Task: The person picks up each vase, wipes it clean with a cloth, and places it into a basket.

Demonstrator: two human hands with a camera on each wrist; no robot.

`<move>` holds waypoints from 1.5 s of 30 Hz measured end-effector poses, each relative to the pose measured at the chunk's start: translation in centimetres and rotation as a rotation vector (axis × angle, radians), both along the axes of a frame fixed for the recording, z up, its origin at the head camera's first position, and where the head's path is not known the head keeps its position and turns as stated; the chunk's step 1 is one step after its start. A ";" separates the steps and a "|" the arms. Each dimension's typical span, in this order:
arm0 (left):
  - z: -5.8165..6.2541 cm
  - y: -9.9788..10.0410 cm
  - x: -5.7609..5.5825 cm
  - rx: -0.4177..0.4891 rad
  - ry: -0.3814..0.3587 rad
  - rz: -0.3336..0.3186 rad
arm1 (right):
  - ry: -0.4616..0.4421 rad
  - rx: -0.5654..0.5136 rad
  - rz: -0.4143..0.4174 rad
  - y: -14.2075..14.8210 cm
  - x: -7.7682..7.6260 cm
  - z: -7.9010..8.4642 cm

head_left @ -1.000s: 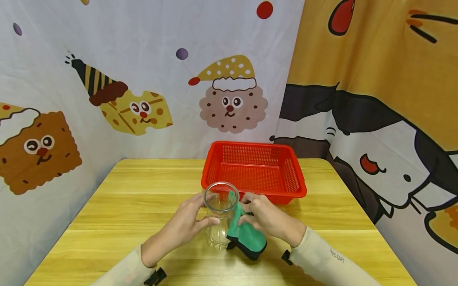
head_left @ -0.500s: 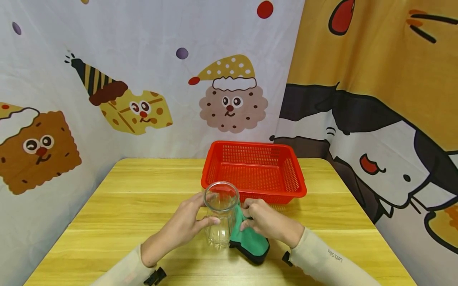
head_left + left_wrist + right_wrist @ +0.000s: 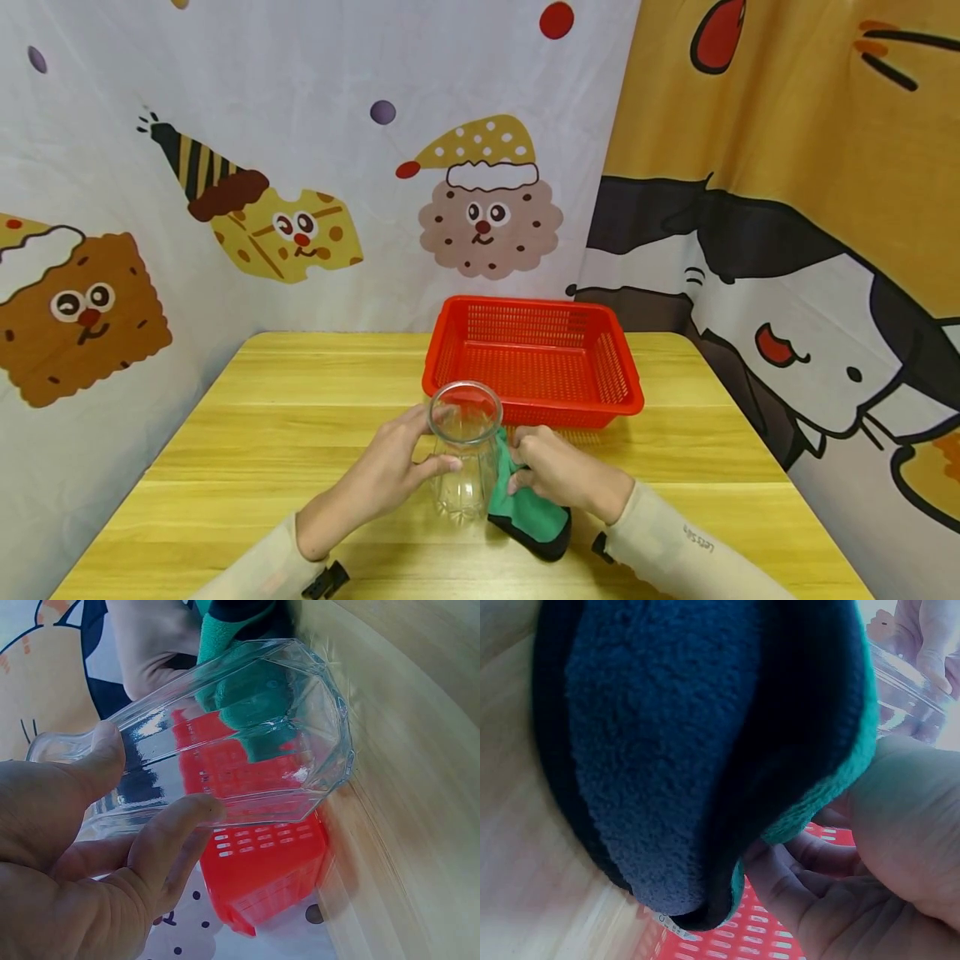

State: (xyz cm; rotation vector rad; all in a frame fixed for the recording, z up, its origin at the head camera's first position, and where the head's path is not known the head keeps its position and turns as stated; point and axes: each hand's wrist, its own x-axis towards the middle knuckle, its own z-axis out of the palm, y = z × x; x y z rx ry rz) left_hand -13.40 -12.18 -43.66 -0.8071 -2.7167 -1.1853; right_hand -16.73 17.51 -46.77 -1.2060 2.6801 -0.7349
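A clear glass jar [image 3: 463, 471] with faceted sides stands upright near the middle of the table. My left hand [image 3: 390, 467] grips it from the left, thumb on the near side and fingers behind; the left wrist view shows the thumb and fingers around the glass jar [image 3: 247, 750]. On the jar's right side, my right hand [image 3: 558, 475] pinches a green cloth [image 3: 534, 515] with black edging. The cloth hangs down in folds beside the jar. In the right wrist view a bluish-grey face of the cloth [image 3: 652, 750] fills much of the picture, with the right hand [image 3: 870, 862] gripping its edge.
A red plastic basket [image 3: 525, 408] with perforated walls sits just behind the jar and the right hand. The wooden table [image 3: 300, 392] reaches back to a printed curtain [image 3: 337, 83] with cartoon figures, which also runs along the right side.
My right hand has shifted slightly down and toward me with the cloth, whose lower edge has swung to the right, away from the jar. The left hand and jar have stayed in place.
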 end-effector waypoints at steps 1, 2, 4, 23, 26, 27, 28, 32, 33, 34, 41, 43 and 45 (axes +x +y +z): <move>0.0 0.0 0.0 0.000 0.000 0.000 | -0.002 0.000 0.003 0.0 0.0 0.0; 0.0 0.0 0.0 0.000 0.000 -0.001 | -0.006 0.002 0.004 0.0 0.0 0.0; 0.0 0.0 0.0 0.001 -0.002 0.000 | -0.016 0.007 0.006 -0.1 0.0 0.1; -0.1 -0.1 0.0 0.001 0.022 -0.006 | -0.075 -0.096 0.013 0.1 0.0 -1.0; -0.2 0.0 0.0 -0.002 0.028 -0.006 | -0.120 -0.121 -0.001 0.2 0.0 -1.2; -0.2 0.0 0.0 -0.003 0.029 -0.007 | -0.129 -0.128 -0.006 0.3 0.0 -1.2; -0.2 0.0 0.0 -0.004 0.029 -0.007 | -0.137 -0.134 -0.012 0.3 0.0 -1.2; -0.2 0.0 0.0 -0.005 0.031 -0.005 | -0.125 -0.148 -0.025 0.4 -0.1 -1.3; -0.2 -0.1 0.0 -0.005 0.031 -0.003 | -0.127 -0.151 -0.027 0.4 -0.1 -1.3; -0.2 -0.1 0.0 -0.005 0.031 -0.002 | -0.129 -0.154 -0.029 0.4 -0.1 -1.4; -0.2 -0.1 0.0 -0.007 0.020 0.003 | -0.139 -0.182 -0.041 0.6 -0.1 -1.5; -0.2 -0.1 0.0 -0.011 0.019 0.003 | -0.136 -0.191 -0.045 0.6 -0.1 -1.5; -0.1 -0.1 0.0 -0.012 0.019 0.002 | -0.129 -0.197 -0.051 0.6 0.0 -1.5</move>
